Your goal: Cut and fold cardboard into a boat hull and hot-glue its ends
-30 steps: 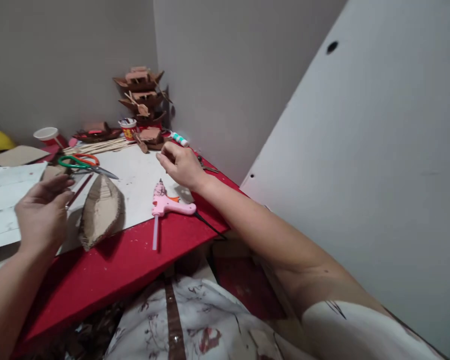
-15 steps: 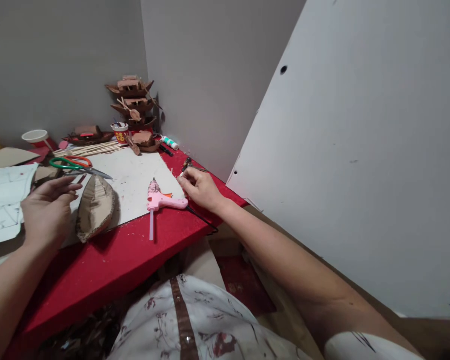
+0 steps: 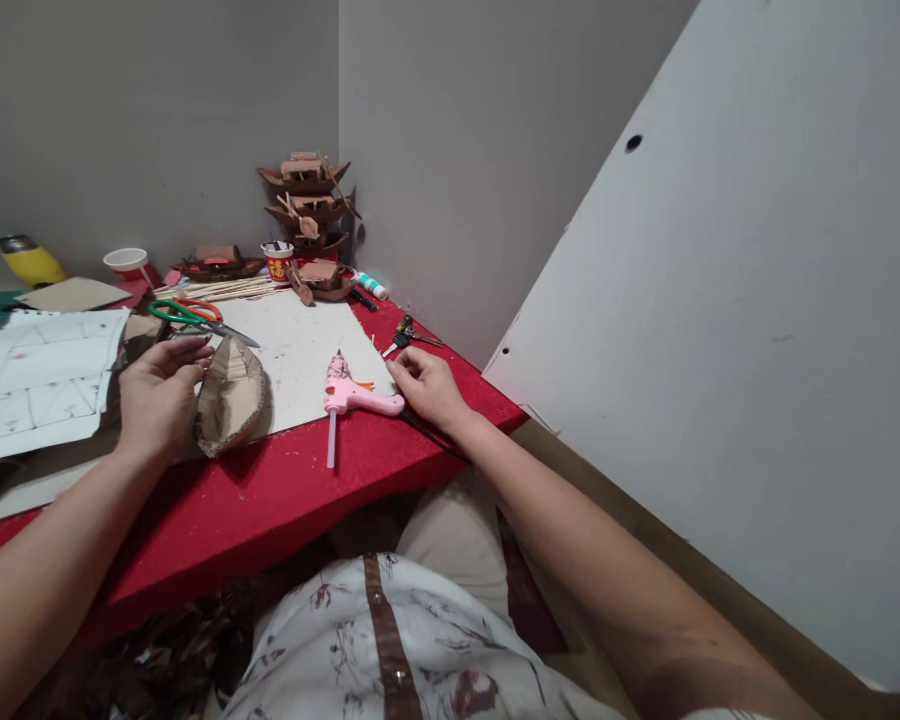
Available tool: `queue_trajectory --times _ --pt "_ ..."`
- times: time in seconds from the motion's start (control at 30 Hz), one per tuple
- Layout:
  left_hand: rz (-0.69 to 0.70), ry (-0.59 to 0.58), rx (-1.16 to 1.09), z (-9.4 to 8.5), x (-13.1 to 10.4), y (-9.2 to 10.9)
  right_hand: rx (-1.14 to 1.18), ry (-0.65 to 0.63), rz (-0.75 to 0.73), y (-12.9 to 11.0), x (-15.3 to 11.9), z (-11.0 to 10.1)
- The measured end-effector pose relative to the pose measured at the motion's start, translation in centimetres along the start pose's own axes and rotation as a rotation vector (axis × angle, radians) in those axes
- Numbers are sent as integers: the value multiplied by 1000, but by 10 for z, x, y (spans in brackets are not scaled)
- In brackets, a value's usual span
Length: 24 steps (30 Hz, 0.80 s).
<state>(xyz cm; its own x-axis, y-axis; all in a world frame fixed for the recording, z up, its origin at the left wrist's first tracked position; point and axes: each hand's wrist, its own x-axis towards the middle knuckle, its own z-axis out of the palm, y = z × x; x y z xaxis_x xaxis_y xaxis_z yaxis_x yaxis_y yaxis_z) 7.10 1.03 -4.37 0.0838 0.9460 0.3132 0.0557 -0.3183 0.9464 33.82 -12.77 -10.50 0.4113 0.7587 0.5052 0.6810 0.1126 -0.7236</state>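
Observation:
My left hand (image 3: 157, 395) is half curled at the left side of a small cardboard boat hull (image 3: 231, 400), its thumb and fingers a little apart and nothing visible in them. The hull rests near the front edge of a white board (image 3: 296, 345). Over at the right, my right hand (image 3: 427, 385) is low over the red table (image 3: 300, 455), loosely bent, with no held object showing. Just beyond its fingertips lies a bunch of keys (image 3: 403, 340). A pink glue gun (image 3: 360, 398) lies left of this hand, a clear glue stick protruding from it.
Green-and-orange-handled scissors (image 3: 236, 335) lie behind the hull. Drawn paper sheets (image 3: 45, 385) cover the left side. Finished model boats (image 3: 304, 180) are stacked in the corner, near a red paper cup (image 3: 278, 262) and thin sticks (image 3: 225, 290). A white panel (image 3: 720, 330) stands right.
The view has swung left, so the table appears farther right. My right hand has drawn back from the keys, which now show more fully. My left hand stays beside the hull.

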Motion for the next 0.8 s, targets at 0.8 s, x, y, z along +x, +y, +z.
queue_trajectory --times 0.8 --pt "73 24 132 6 -13 12 -132 -48 -12 1 0 -5"
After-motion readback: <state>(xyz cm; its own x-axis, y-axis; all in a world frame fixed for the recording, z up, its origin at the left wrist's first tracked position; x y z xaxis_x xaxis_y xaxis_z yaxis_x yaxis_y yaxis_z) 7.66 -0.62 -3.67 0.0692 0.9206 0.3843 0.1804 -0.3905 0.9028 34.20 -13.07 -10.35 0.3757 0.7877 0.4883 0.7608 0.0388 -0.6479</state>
